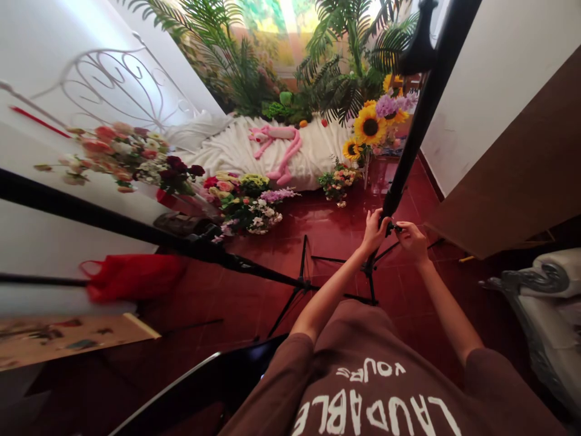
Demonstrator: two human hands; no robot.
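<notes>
A black light stand rises on the right, with its splayed legs on the red tiled floor. My left hand is wrapped round its pole, low down near a clamp. Beside it, my right hand pinches the small black knob that sticks out from the pole. Part of the clamp is hidden behind my fingers. A second black stand leans across the left of the view, apart from both hands.
A bed with a white cover carries a pink plush toy. Flower bunches and sunflowers flank it. A red bag lies at left, a carved silver armchair stands at right, and a brown panel leans nearby.
</notes>
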